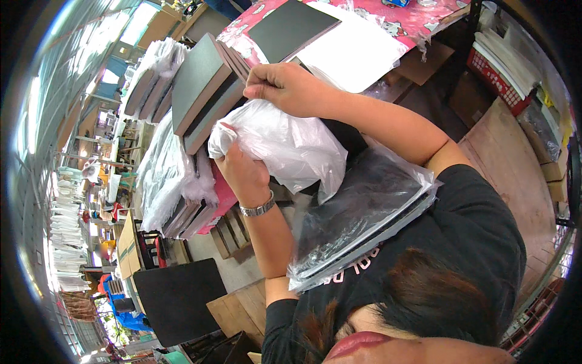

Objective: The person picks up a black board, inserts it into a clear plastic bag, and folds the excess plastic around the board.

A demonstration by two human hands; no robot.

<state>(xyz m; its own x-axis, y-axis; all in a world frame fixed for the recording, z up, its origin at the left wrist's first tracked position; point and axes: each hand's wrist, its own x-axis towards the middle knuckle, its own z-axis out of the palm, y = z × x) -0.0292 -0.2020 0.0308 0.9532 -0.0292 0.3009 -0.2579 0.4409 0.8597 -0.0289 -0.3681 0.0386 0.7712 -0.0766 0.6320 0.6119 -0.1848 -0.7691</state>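
Observation:
My left hand point(244, 173), with a metal watch on its wrist, grips a crumpled whitish plastic bag point(291, 139), its thumb pushed into the film. My right hand point(288, 88) is closed at the bag's upper edge, its fingers curled and partly hidden. Against my body rests a flat dark book point(364, 206) in clear plastic. Just beyond my hands, thick grey-covered books point(203, 79) stand stacked at a tilt. Below that stack, left of my left hand, lies a pile of plastic-wrapped books point(167, 176).
A pink patterned cloth point(242, 30) covers the far table, which carries a black board point(294, 27) and white sheets point(351, 51). Another wrapped stack point(151, 85) stands far left. A black square panel point(180, 300) sits lower left. A red basket point(497, 76) is at right.

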